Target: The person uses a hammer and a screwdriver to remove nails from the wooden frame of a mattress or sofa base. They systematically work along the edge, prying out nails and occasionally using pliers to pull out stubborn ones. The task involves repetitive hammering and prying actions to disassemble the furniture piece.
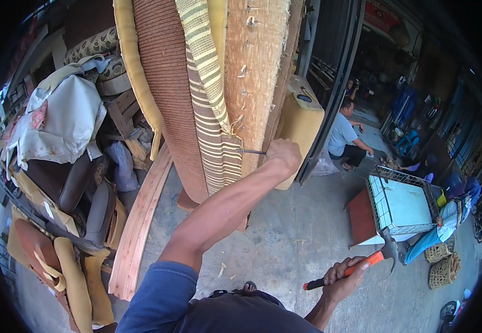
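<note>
My left hand [284,154] is closed in a fist around a thin dark metal shaft [250,151], like a screwdriver; its handle is hidden inside my fingers. The shaft's tip meets the edge of striped brown and yellow upholstery fabric [213,119], beside a bare wooden board [255,66] with torn bits and staples along it. Brown ribbed fabric [166,83] covers the upright furniture piece on its left side. Lower right, my right hand [344,280] grips a claw hammer [370,260] by its orange and black handle, its head apart from the furniture.
Long wooden planks [141,233] lie on the floor at left. Beyond them are piled old seats [99,213] and a grey cover sheet [58,119]. A foam block [302,130] stands behind the board. At right are a seated person [345,133], a wire rack [402,197] and woven baskets [443,272].
</note>
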